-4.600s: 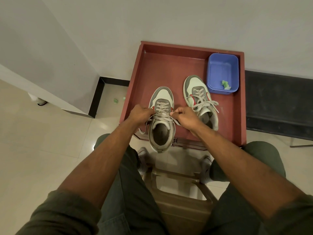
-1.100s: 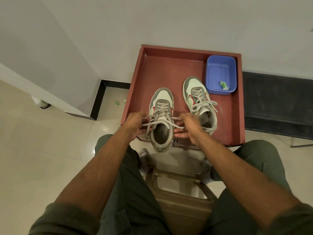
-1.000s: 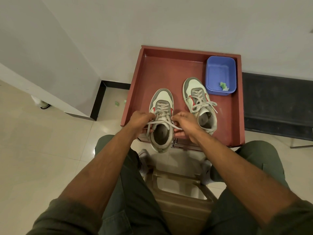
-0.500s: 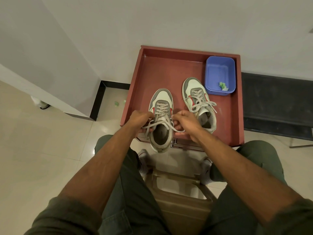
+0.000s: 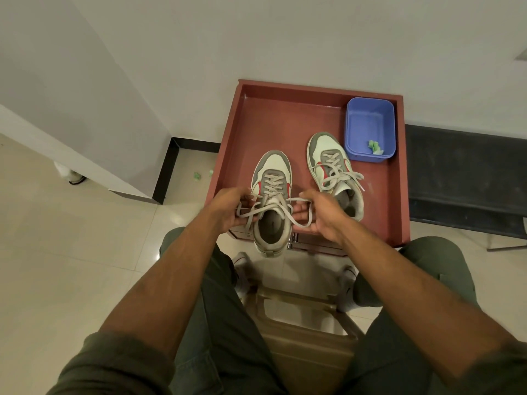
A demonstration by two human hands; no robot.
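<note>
At the near edge of the red tray stands the grey-and-white sneaker, its long axis running from the tray's back wall to the heel, which overhangs the front. Left hand and right hand flank its collar, equally near, each pinching the lace. The knot and fingertips are hard to make out.

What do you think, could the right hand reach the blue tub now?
Probably yes, once it lets go: the right hand holds a lace, and only the other shoe lies between it and the blue tub.
</note>
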